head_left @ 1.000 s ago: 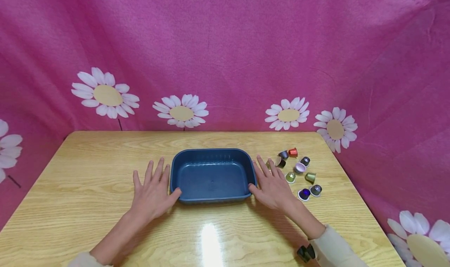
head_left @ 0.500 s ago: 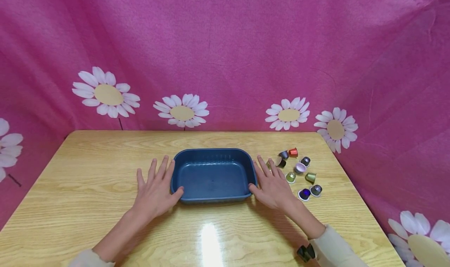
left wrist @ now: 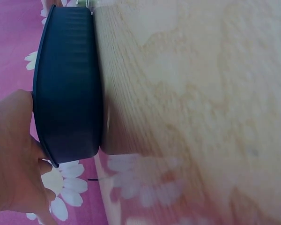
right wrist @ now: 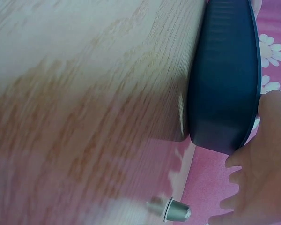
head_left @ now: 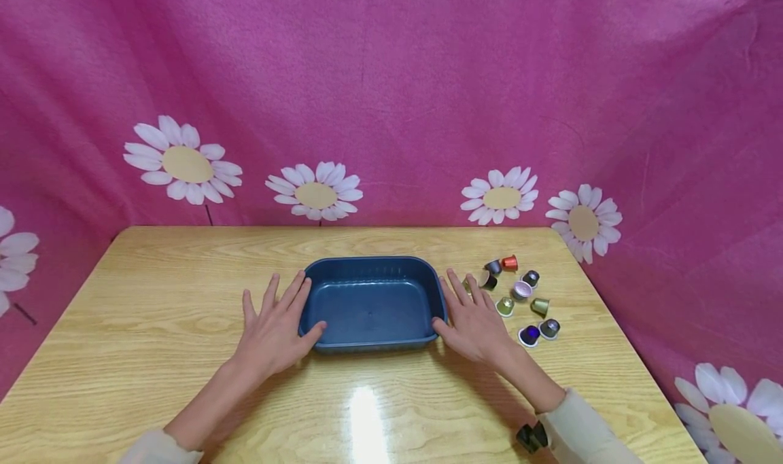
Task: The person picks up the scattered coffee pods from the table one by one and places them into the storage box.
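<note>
A dark blue rectangular plastic tub (head_left: 370, 308) sits on the wooden table between my two hands. My left hand (head_left: 272, 338) is at its left side, fingers extended and spread, thumb at the near left corner of the rim. On the opposite side, my right hand (head_left: 474, 325) touches the tub with its thumb at the near right corner and its fingers stretched along the outer wall. The left wrist view shows the tub's outer wall (left wrist: 68, 89) beside the left thumb. In the right wrist view the tub (right wrist: 225, 75) stands on the table beside the right hand (right wrist: 267, 168).
Several coffee capsules lie right of my right hand, among them a red one (head_left: 510, 263), a lilac one (head_left: 521, 290) and a dark blue one (head_left: 529, 335). A pink cloth (head_left: 391, 97) with white daisies hangs behind the table (head_left: 153, 301).
My left hand has shifted slightly right, closer against the tub's left side, its thumb moving further over the near rim. The right hand, tub and capsules stay put.
</note>
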`<state>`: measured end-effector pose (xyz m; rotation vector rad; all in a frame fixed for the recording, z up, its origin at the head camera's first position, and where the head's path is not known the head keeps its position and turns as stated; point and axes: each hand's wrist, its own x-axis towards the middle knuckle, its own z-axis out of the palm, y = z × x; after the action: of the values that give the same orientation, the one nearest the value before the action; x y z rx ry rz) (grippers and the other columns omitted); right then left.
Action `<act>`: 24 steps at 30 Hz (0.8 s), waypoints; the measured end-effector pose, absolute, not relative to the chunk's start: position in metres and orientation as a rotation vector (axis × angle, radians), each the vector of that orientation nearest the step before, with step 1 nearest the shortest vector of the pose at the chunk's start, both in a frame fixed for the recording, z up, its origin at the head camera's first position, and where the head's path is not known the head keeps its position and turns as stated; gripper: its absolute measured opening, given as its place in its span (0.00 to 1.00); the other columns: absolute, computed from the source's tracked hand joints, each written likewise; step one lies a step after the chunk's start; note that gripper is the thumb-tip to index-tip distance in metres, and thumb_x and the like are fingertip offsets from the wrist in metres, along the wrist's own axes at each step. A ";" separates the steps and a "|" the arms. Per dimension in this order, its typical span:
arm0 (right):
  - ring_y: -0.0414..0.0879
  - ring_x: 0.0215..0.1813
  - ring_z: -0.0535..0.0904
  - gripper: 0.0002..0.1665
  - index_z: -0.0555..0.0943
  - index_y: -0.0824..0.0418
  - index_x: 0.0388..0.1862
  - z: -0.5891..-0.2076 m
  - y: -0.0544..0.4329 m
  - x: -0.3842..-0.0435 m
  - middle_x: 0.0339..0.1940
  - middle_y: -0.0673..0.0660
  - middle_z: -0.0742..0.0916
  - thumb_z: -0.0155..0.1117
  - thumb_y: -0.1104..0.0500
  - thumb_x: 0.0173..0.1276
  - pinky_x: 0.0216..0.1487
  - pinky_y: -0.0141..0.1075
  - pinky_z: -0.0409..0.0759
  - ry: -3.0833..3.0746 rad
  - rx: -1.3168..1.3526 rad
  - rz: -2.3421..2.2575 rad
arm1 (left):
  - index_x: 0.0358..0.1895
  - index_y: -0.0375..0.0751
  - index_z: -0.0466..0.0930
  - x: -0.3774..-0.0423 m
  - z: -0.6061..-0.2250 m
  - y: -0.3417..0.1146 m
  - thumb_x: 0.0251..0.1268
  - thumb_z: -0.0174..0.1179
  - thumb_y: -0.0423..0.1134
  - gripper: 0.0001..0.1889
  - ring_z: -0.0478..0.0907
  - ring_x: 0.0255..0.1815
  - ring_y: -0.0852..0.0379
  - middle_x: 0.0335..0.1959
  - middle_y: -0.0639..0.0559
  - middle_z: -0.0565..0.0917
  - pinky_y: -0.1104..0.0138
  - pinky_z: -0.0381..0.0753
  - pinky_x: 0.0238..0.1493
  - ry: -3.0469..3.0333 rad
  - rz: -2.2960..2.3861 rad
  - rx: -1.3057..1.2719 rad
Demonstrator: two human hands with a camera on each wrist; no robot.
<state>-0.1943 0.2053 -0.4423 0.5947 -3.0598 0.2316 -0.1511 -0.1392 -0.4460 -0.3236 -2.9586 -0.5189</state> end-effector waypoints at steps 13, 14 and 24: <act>0.68 0.78 0.48 0.47 0.57 0.64 0.80 -0.439 0.207 -0.194 0.81 0.63 0.56 0.53 0.38 0.73 0.71 0.63 0.54 -3.051 0.608 0.213 | 0.78 0.37 0.56 -0.152 -0.448 -0.138 0.66 0.56 0.64 0.46 0.42 0.78 0.33 0.79 0.42 0.56 0.28 0.31 0.65 -2.971 -0.478 -0.324; 0.68 0.79 0.47 0.47 0.57 0.64 0.80 -0.438 0.207 -0.194 0.81 0.63 0.56 0.53 0.37 0.73 0.71 0.63 0.54 -3.048 0.608 0.213 | 0.78 0.37 0.56 -0.153 -0.449 -0.138 0.66 0.56 0.64 0.47 0.42 0.78 0.33 0.79 0.42 0.56 0.28 0.31 0.65 -2.972 -0.472 -0.324; 0.67 0.77 0.52 0.44 0.63 0.65 0.77 -0.430 0.224 -0.196 0.79 0.66 0.61 0.57 0.39 0.73 0.71 0.61 0.55 -2.926 0.624 0.351 | 0.78 0.37 0.55 -0.153 -0.451 -0.138 0.66 0.55 0.65 0.47 0.44 0.78 0.34 0.79 0.41 0.57 0.28 0.32 0.65 -2.960 -0.434 -0.334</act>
<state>-0.1955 0.2243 -0.4304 0.6238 -2.9260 0.3509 -0.1527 -0.1380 -0.4507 -0.3336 -2.9602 -0.4343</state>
